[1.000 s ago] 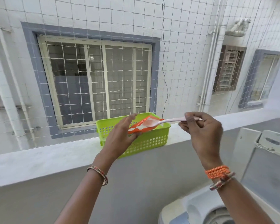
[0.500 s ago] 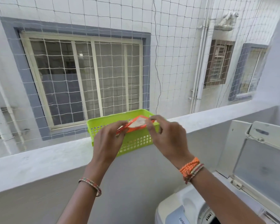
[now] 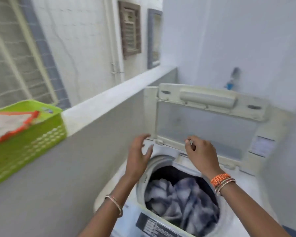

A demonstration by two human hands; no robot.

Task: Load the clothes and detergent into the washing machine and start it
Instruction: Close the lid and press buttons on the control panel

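Note:
A white top-loading washing machine (image 3: 256, 182) stands at lower right with its lid (image 3: 210, 120) folded upright. Grey and white clothes (image 3: 181, 199) fill the drum. My left hand (image 3: 138, 154) hovers over the drum's left rim, fingers spread and holding nothing. Just in front of the lid's lower edge, my right hand (image 3: 202, 153) has loosely curled fingers with nothing in them. The orange and white detergent packet (image 3: 10, 124) lies in the green basket (image 3: 29, 144) on the ledge at left. The frame is blurred by motion.
A white parapet ledge (image 3: 109, 98) runs from the basket toward the far wall. A dark control panel (image 3: 154, 226) sits at the machine's front edge. A tap with a blue fitting (image 3: 232, 79) is on the wall behind the lid.
Both hands let go of the detergent packet, which now lies in the basket. The view swung right and down, and both hands moved over the open washing machine.

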